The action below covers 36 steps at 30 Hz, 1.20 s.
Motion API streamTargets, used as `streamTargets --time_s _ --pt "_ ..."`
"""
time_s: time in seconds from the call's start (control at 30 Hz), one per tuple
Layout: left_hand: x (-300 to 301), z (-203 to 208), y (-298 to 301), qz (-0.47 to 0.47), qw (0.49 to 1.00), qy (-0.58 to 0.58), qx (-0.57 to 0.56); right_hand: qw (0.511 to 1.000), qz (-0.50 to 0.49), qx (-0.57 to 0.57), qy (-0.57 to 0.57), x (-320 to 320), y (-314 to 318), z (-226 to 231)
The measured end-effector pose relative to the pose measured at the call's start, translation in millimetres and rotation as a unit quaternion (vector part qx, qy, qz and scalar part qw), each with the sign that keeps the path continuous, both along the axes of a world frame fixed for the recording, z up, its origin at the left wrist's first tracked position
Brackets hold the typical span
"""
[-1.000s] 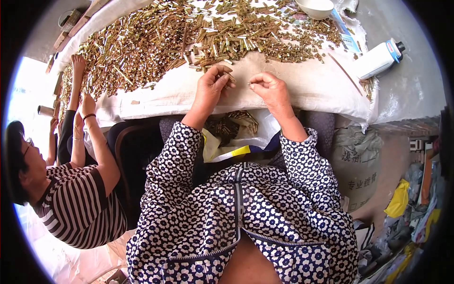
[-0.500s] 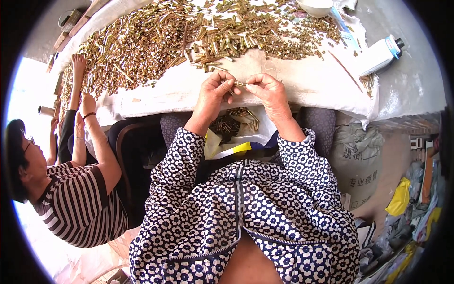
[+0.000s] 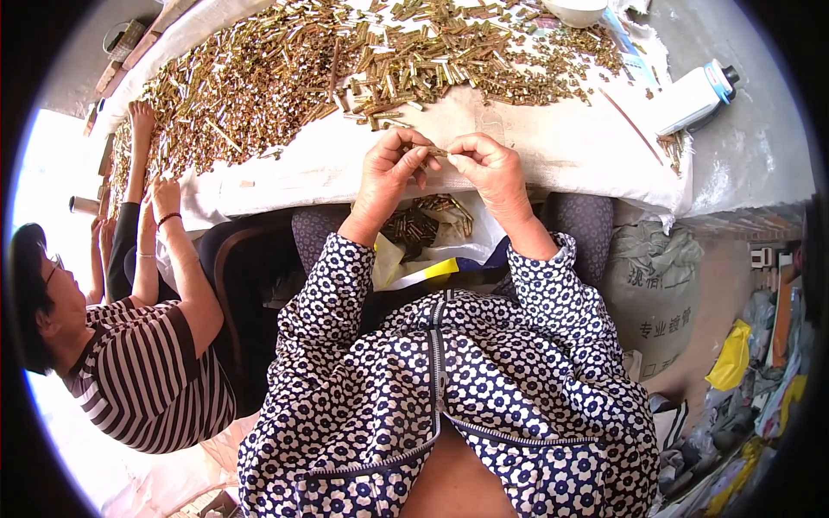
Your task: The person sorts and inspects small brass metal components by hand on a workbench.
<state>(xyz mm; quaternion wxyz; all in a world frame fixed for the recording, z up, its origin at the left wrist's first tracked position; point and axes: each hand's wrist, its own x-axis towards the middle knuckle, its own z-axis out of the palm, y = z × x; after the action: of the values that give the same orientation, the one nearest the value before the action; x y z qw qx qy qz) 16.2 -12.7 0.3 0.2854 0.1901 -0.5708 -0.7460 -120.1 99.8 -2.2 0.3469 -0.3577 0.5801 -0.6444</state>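
Above the near edge of the cloth-covered table [image 3: 561, 147], my hands meet close together. A small brass-coloured metal piece [image 3: 439, 153] spans the gap between them. My left hand [image 3: 389, 173] pinches one end between thumb and forefinger, its other fingers curled. At the opposite end, the thumb and forefinger of my right hand [image 3: 495, 177] are closed on it. Its exact form is too small to make out. Beyond my hands lie many longer brass-coloured metal tubes [image 3: 414, 65] and a wide heap of small brass-coloured parts [image 3: 242, 82].
Below my hands, a bag [image 3: 484, 226] between my knees holds more brass-coloured pieces [image 3: 413, 229]. A white bottle [image 3: 695, 99] lies at the right, near a thin stick [image 3: 630, 127]; a white bowl [image 3: 577, 10] is at the back. A co-worker in stripes [image 3: 151, 371] sits at left. A sack [image 3: 652, 302] stands right.
My hands stay nearly in place, still pinching the piece, with a slight shift of the fingers. At left, the co-worker's hands have moved slightly.
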Motion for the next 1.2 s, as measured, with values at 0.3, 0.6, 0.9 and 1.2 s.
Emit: streamTargets --time_s 0.3,0.6,0.9,1.2 --pt "-7 1 4 -0.004 0.998 -0.027 0.05 0.992 -0.028 -0.031 0.122 -2 0 -9" --pt "-22 -5 12 0.015 0.909 -0.164 -0.382 0.949 -0.007 0.043 0.312 -8 0 -7" --pt "-30 17 22 -0.012 0.79 -0.218 -0.573 0.842 -0.134 0.125 0.508 -61 -24 -12" --pt "-2 27 -1 -0.068 0.903 -0.162 -0.391 0.753 -0.138 0.175 0.619 -71 -43 -8"
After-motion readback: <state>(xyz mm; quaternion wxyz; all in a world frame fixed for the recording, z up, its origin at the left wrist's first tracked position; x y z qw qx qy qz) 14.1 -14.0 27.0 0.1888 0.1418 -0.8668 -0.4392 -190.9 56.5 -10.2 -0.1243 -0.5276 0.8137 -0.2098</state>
